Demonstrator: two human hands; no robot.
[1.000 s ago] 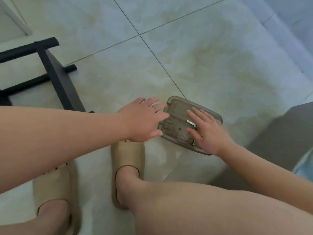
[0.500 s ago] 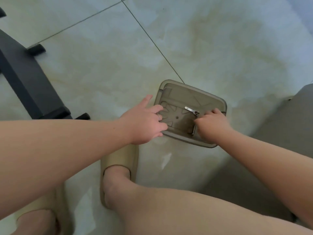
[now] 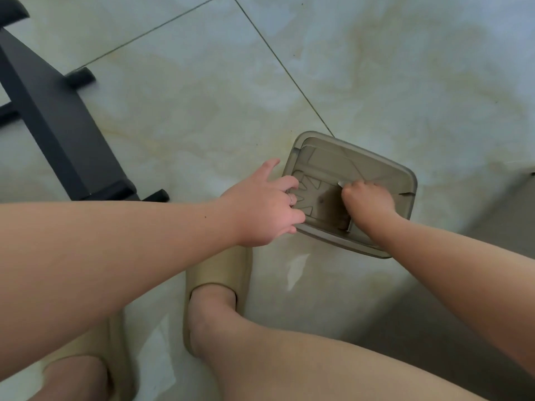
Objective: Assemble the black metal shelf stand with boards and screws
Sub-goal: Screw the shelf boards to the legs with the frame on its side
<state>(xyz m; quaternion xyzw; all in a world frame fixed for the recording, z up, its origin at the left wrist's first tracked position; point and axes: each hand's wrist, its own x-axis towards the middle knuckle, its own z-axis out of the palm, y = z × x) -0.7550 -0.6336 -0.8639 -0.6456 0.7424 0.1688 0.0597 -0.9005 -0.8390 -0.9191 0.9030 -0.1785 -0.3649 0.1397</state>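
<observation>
Pale marbled floor tiles (image 3: 173,125) carry a smoky plastic tray (image 3: 362,160), its left rim held by the bent fingers of the left hand (image 3: 260,209), while the right hand (image 3: 367,198) is curled inside it around a small silver tool (image 3: 348,225). The black metal frame (image 3: 58,123) lies well apart; no boards are seen fitted, so most assembly is judged outstanding.

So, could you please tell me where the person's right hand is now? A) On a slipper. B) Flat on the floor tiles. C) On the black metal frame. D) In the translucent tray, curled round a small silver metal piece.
D: the right hand is curled round the small silver metal piece inside the translucent tray, well away from the black metal frame.
</observation>
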